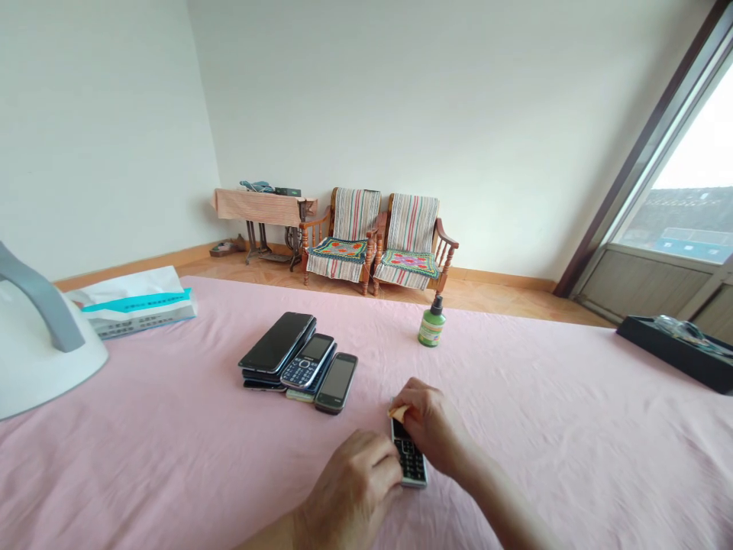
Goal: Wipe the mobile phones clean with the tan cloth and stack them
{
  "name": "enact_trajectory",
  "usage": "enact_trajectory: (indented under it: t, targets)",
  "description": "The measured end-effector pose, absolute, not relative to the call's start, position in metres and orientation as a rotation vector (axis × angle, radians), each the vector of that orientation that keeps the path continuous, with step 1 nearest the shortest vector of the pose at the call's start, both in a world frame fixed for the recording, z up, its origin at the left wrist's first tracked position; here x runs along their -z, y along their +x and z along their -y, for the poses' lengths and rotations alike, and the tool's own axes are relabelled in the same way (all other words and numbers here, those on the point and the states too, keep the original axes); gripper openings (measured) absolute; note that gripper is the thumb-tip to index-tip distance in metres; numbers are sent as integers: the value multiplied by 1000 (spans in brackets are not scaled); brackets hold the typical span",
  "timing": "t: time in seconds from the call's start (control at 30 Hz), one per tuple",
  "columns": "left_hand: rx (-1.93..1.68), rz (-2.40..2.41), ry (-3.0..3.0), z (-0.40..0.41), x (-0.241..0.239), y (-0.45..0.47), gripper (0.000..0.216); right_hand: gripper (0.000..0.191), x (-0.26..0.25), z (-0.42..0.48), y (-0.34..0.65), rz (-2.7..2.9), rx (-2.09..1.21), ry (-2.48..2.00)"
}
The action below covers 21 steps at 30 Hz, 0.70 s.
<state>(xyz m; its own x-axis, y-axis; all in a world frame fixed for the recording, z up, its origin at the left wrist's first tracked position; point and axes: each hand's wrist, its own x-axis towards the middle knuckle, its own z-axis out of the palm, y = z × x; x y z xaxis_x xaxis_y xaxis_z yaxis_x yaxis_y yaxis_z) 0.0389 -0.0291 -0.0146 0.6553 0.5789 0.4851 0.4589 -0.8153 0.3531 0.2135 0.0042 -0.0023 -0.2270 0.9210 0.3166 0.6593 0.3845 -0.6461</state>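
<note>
A keypad mobile phone (411,462) with black keys and a silvery edge lies on the pink cloth in front of me. My left hand (356,481) grips its left edge with curled fingers. Bunched in my right hand (434,429) is a small pale-orange cloth (399,413), pressed against the phone's screen end, which it partly hides. To the left, a keypad phone (309,361) and a large black smartphone (279,341) rest on stacked phones. A grey phone (337,382) leans at that pile's right side.
A green spray bottle (431,325) stands beyond my hands. At left are a tissue pack (140,299) and a white object with a grey handle (51,351). A black tray (676,353) holding small items sits far right. Two wooden armchairs (373,256) stand past the bed-like surface.
</note>
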Motion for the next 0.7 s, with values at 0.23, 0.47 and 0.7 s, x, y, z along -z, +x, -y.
enact_trajectory:
  t: [0.23, 0.47, 0.7]
  targets:
    - [-909, -822, 2685, 25, 23, 42, 16, 29, 10, -19, 226, 1853, -389, -1454]
    - [-947, -849, 2674, 21, 27, 42, 19, 31, 11, -21, 212, 1892, -389, -1432]
    - [-1026, -794, 2685, 21, 21, 42, 16, 30, 5, -23, 220, 1914, -337, -1495]
